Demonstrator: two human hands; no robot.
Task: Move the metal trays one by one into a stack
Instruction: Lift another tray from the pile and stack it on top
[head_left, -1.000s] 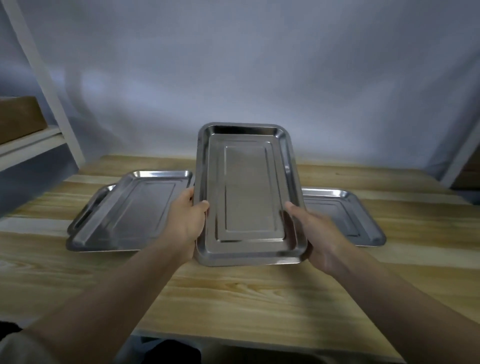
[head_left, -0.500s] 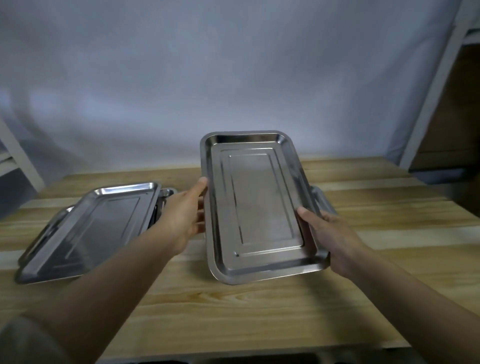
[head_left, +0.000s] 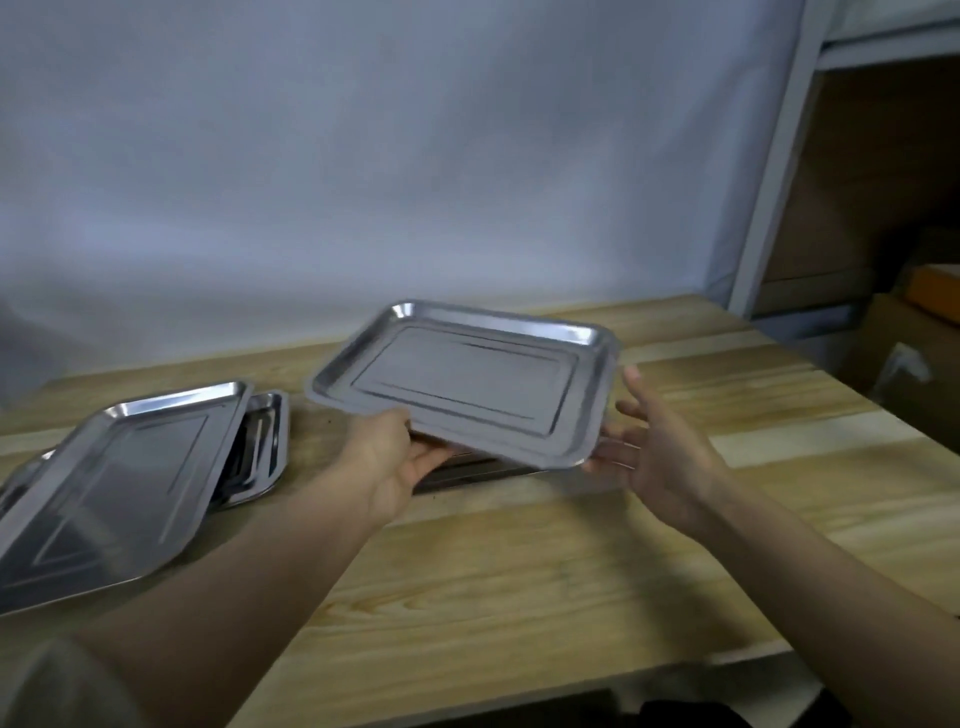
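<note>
I hold a shiny rectangular metal tray (head_left: 467, 384) above the wooden table (head_left: 519, 571), tilted slightly, long side across my view. My left hand (head_left: 395, 457) grips its near left edge, thumb on the rim and fingers underneath. My right hand (head_left: 660, 441) is beside the tray's right corner with fingers spread, fingertips at the corner, thumb clear of the rim. Directly under the held tray another tray (head_left: 467, 474) lies on the table, mostly hidden. At the left, a large tray (head_left: 119, 483) rests askew on top of other trays (head_left: 265, 441).
A pale cloth backdrop (head_left: 415, 182) hangs behind the table. A white shelf post (head_left: 769, 197) and cardboard boxes (head_left: 904, 353) stand at the right, past the table's right edge. The table's front edge runs along the bottom.
The held tray has swung from lengthwise to crosswise, moved right and come down over the tray on the table. My right hand has opened off its edge. My view has turned right.
</note>
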